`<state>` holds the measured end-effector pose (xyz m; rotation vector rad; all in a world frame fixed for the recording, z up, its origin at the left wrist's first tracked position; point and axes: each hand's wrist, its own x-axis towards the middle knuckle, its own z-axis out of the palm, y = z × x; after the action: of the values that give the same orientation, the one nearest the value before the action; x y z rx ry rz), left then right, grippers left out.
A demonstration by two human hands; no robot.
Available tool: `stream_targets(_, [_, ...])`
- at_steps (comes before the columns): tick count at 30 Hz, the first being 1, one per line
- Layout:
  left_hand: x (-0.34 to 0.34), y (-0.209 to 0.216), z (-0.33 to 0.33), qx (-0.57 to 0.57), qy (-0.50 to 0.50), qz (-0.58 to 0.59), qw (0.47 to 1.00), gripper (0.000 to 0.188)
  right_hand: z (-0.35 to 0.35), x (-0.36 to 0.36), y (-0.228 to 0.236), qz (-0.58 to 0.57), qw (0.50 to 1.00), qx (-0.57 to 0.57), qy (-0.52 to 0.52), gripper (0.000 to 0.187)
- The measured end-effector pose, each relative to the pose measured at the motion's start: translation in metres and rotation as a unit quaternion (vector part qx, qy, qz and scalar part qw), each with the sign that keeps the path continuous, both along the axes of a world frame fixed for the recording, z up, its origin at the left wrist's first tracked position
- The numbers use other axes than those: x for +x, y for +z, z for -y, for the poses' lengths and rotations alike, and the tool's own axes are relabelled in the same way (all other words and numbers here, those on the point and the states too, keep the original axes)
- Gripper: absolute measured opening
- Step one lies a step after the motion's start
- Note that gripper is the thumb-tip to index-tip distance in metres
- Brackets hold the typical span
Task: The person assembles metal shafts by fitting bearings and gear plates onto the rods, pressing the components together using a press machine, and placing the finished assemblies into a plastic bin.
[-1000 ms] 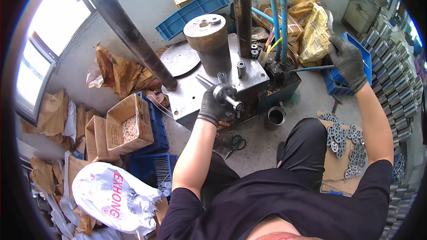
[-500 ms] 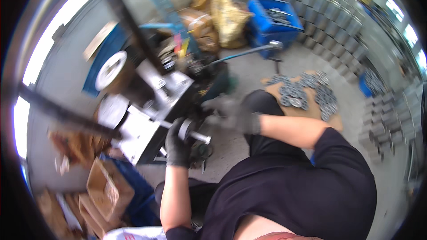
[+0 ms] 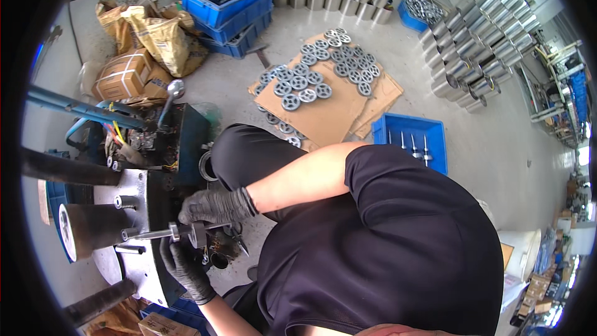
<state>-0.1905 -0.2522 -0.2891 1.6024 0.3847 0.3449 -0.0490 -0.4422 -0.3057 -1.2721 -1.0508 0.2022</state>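
Observation:
A metal shaft (image 3: 151,234) with a bright collar and a darker round disc (image 3: 198,235) lies roughly level in front of the machine's steel plate (image 3: 142,280). My left hand (image 3: 188,272), in a dark grey glove, grips the shaft from its near side, with fingertips by the collar. Just beyond the shaft is my right hand (image 3: 214,206), gloved alike. Its fingers are curled, and what they may hold is hidden. Beside the shaft's far end, a short hollow metal post (image 3: 124,201) stands out from the plate. A dark cylinder with a pale end face (image 3: 66,232) stands over the plate.
Dark round columns (image 3: 74,167) flank the plate. Several spoked metal wheels (image 3: 290,101) lie on cardboard (image 3: 336,115) on the floor. A blue bin (image 3: 407,118) with upright shafts is at my right. Stacked blue crates (image 3: 227,15), sacks (image 3: 163,37) and rows of metal cylinders (image 3: 466,65) stand farther off.
My view has turned to the right, so the machine now sits farther left. My right hand has come in close over the shaft, which now points toward the plate.

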Motion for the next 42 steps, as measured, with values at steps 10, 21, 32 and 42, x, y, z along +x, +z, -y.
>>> stream_targets(10, [0.021, -0.028, -0.004, 0.043, -0.036, -0.07, 0.996, 0.046, 0.293, 0.053, 0.04, -0.361, 0.927, -0.04, -0.099, 0.045])
stream_targets(21, [0.022, -0.062, -0.003, 0.1, -0.09, -0.145, 0.98, 0.043, 0.656, -0.073, -0.175, -0.04, 0.624, -0.738, -0.254, 0.02])
stream_targets(32, [0.024, -0.094, -0.007, 0.237, -0.187, -0.167, 0.939, 0.04, 0.72, -0.154, -0.142, -0.278, 0.265, -0.849, -0.364, 0.04])
stream_targets(42, [0.032, -0.055, 0.007, 0.204, -0.147, -0.159, 0.955, 0.036, 0.663, -0.127, -0.203, -0.266, 0.38, -0.802, -0.375, 0.036])
